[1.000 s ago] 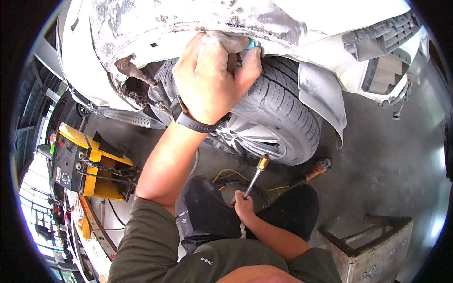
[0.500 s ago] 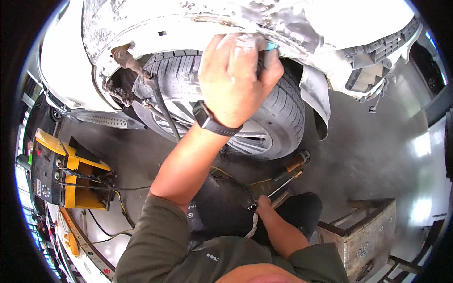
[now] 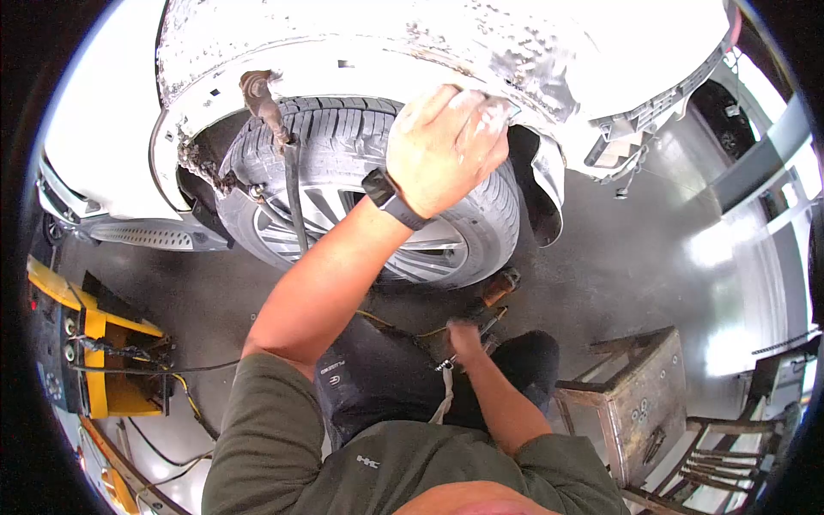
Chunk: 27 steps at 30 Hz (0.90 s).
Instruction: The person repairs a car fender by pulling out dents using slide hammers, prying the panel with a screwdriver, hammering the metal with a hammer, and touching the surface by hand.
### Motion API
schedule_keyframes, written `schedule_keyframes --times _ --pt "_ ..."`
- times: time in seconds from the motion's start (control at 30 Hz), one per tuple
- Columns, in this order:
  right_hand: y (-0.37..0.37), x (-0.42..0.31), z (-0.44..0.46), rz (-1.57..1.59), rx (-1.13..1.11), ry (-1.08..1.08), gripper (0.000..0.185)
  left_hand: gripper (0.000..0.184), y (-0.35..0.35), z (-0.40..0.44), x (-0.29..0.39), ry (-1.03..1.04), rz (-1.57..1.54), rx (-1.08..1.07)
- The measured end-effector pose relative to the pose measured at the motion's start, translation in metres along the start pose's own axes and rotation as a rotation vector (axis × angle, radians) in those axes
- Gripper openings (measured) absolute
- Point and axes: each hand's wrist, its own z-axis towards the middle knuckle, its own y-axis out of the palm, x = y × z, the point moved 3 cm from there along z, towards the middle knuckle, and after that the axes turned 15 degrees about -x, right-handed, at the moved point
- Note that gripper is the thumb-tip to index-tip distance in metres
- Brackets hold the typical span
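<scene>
At the lower left of the frame, a boxy yellow and black machine [image 3: 124,397] stands on the grey floor [image 3: 232,283], with dark cables running out of it. From the upper left across the top is a big white car [image 3: 343,34] with scraped, grey, spotty patches on its paint. A rusty brown metal clamp [image 3: 262,96] hangs at the edge of the car's wheel arch, with a thick black cable below it. Next comes a black rubber tyre [image 3: 330,129] on a silver wheel, partly behind the left arm.

Near the top middle is the left hand [image 3: 451,150], dusty with white, with a black watch [image 3: 396,197] on its wrist. Its fingers are bent and pinch a small light blue piece [image 3: 515,111] by the edge of the arch; only a bit of blue peeks out. Lower down in the middle, the right hand [image 3: 466,340] is blurry, with its fingers wrapped around a thin silver metal tool [image 3: 493,321]. Just above, an orange and black tool [image 3: 498,287] lies on the floor. At the lower right are a worn brown stool [image 3: 639,412] and a dark slatted chair [image 3: 730,463].
</scene>
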Motion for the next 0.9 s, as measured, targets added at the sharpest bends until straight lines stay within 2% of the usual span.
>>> schedule_keyframes --times 0.07,0.1,0.13,0.17,0.2,0.23,0.27,0.3,0.37,0.4,0.47,0.6,0.7,0.9 --pt "0.025 -0.118 -0.07 -0.019 -0.151 -0.564 0.02 0.036 -0.012 -0.014 -0.003 0.072 -0.098 -0.121" --pt "0.025 -0.177 -0.11 -0.146 -0.047 -0.722 0.019 0.035 -0.012 -0.036 -0.008 0.096 -0.148 -0.194" --pt "0.034 -0.24 -0.159 -0.402 0.111 -1.057 0.01 0.033 -0.011 -0.064 -0.017 0.087 -0.164 -0.274" --pt "0.047 -0.295 -0.201 -0.504 0.188 -1.315 0.008 0.032 -0.012 -0.08 -0.024 0.082 -0.181 -0.353" --pt "0.054 -0.333 -0.231 -0.715 0.42 -1.371 0.011 0.029 -0.015 -0.081 -0.028 0.084 -0.173 -0.38" --pt "0.071 -0.368 -0.262 -0.908 0.557 -1.439 0.014 0.027 -0.019 -0.08 -0.033 0.089 -0.164 -0.408" --pt "0.087 -0.393 -0.277 -0.974 0.603 -1.386 0.018 0.025 -0.023 -0.078 -0.037 0.092 -0.154 -0.44" --pt "0.098 -0.409 -0.283 -1.16 0.647 -1.419 0.021 0.02 -0.028 -0.066 -0.041 0.085 -0.149 -0.426" --pt "0.116 -0.422 -0.283 -1.297 0.722 -1.507 0.023 0.018 -0.022 -0.057 -0.061 0.064 -0.141 -0.37" --pt "0.12 -0.422 -0.285 -1.354 0.783 -1.482 0.023 0.019 -0.012 -0.059 -0.071 -0.012 -0.125 -0.413" --pt "0.128 -0.419 -0.287 -1.464 0.894 -1.421 0.021 0.024 -0.014 -0.058 -0.067 -0.028 -0.078 -0.468" --pt "0.136 -0.416 -0.282 -1.487 1.036 -1.357 0.022 0.026 -0.01 -0.059 -0.063 -0.083 -0.004 -0.481" --pt "0.147 -0.413 -0.281 -1.463 1.028 -1.424 0.026 0.027 -0.013 -0.06 -0.065 -0.073 0.001 -0.48" --pt "0.155 -0.415 -0.283 -1.535 1.092 -1.328 0.025 0.026 -0.014 -0.062 -0.067 -0.052 -0.051 -0.466"
